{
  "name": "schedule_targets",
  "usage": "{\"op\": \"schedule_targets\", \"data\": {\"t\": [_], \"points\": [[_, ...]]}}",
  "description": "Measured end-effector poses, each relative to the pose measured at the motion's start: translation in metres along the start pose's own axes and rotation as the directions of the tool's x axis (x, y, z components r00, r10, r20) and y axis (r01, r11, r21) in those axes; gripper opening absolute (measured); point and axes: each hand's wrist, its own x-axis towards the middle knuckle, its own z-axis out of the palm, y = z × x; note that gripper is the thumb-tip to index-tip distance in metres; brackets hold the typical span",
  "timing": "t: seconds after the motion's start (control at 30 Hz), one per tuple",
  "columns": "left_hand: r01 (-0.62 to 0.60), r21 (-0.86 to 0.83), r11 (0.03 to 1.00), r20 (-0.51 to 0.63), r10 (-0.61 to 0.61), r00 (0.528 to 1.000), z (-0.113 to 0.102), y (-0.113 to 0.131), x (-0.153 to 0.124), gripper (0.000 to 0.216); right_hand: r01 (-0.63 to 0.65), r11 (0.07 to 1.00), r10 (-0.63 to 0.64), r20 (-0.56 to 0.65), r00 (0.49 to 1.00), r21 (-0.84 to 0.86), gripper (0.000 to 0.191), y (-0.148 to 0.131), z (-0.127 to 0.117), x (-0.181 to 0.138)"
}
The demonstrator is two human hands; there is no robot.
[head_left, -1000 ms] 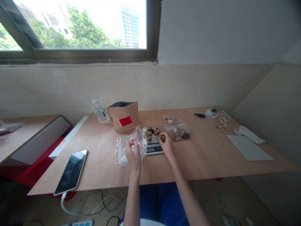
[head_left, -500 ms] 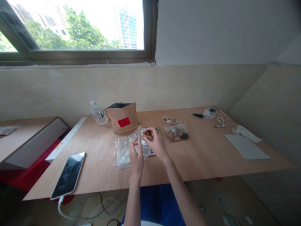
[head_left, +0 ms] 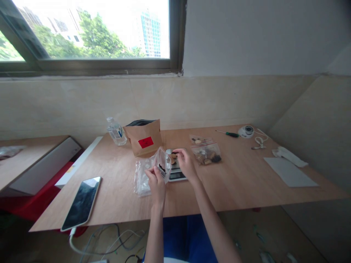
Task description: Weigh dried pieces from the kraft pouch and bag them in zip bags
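My left hand [head_left: 156, 179] pinches the edge of a clear zip bag [head_left: 161, 157], which stands open at the top. Dark pieces [head_left: 162, 168] show inside the bag. Over a small digital scale [head_left: 178, 176] is my right hand [head_left: 185, 163], its thumb and fingers apart at the right of some brown dried slices [head_left: 173, 158]. Whether the fingertips touch those slices I cannot tell. Flat under the left hand lie more clear bags [head_left: 141, 179].
Behind the bags stands an open kraft pouch [head_left: 145, 138] beside a water bottle [head_left: 116, 132]. Filled zip bags [head_left: 207, 153] lie right of the scale. A phone [head_left: 81, 202], a screwdriver [head_left: 229, 134], a white camera [head_left: 246, 131] and a white sheet [head_left: 290, 171] rest farther out.
My right hand has moved off the bag mouth to over the scale. The bag now gapes wider with dark pieces inside, and my left hand has shifted slightly left and down.
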Motion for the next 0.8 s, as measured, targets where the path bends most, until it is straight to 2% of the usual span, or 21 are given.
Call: {"op": "schedule_targets", "data": {"t": [0.1, 0.2, 0.27, 0.43, 0.63, 0.8], "points": [[-0.013, -0.047, 0.999, 0.014, 0.014, 1.000, 0.000, 0.000, -0.002, 0.041, 0.109, 0.970, -0.069, 0.182, 0.981, -0.219, 0.029, 0.028, 0.009, 0.007], [0.010, -0.074, 0.997, 0.035, -0.007, 0.999, 0.000, -0.001, -0.004, 0.043, 0.245, 0.860, -0.086, 0.345, 0.935, -0.447, 0.040, 0.044, 0.020, 0.007], [0.030, -0.071, 0.997, 0.050, -0.027, 0.998, 0.001, -0.002, -0.004, 0.044, 0.285, 0.786, -0.063, 0.386, 0.920, -0.549, 0.043, 0.046, 0.025, 0.005], [0.035, -0.070, 0.997, 0.084, -0.029, 0.996, 0.000, -0.003, -0.002, 0.045, 0.280, 0.686, -0.035, 0.353, 0.935, -0.672, 0.038, 0.036, 0.023, -0.002], [0.007, -0.090, 0.996, 0.055, -0.002, 0.998, -0.001, -0.006, -0.003, 0.043, 0.202, 0.687, -0.018, 0.261, 0.965, -0.698, 0.035, 0.038, 0.020, -0.005], [0.031, -0.099, 0.995, 0.074, -0.024, 0.997, -0.002, -0.005, -0.003, 0.041, 0.215, 0.701, -0.065, 0.239, 0.969, -0.680, 0.029, 0.047, 0.019, -0.007]]}}
